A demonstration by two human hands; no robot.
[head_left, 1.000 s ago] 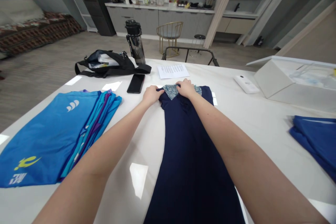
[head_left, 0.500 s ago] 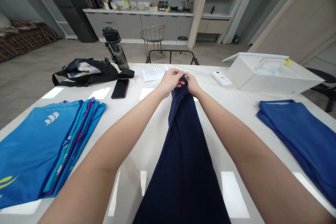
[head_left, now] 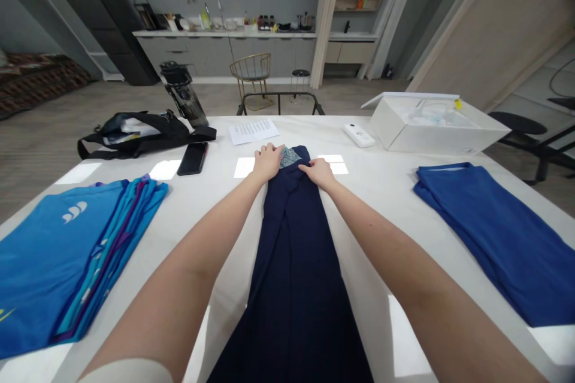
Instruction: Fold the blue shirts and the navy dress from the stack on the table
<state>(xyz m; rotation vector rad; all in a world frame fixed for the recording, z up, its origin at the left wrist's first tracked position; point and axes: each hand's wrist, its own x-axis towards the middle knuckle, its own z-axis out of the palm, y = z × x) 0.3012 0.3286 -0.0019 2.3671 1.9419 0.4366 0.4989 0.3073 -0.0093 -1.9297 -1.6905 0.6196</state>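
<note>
A long dark navy garment (head_left: pixel 300 269) lies lengthwise in front of me, widening toward my body; it looks like trousers, though I cannot be sure. Its far end is turned open a little, and a patch of grey-green patterned lining (head_left: pixel 288 157) shows there. My left hand (head_left: pixel 268 161) grips the far end at the left of the lining, its fingers bent over the cloth. On the right side, my right hand (head_left: pixel 318 172) pinches the edge of the cloth between thumb and fingers. The near end runs out of view at the bottom.
Folded blue clothes (head_left: pixel 76 251) are stacked at the left, and a folded blue garment (head_left: pixel 494 233) lies at the right. Farther back are a phone (head_left: pixel 193 159), black bag (head_left: pixel 148 134), bottle (head_left: pixel 183 96), printed sheet (head_left: pixel 254 130), white device (head_left: pixel 359 135) and white box (head_left: pixel 440 134).
Both hands have come down nearer the table with the garment's far end and moved apart. The end now lies opened on the tabletop, exposing the patterned lining. The view has shifted slightly.
</note>
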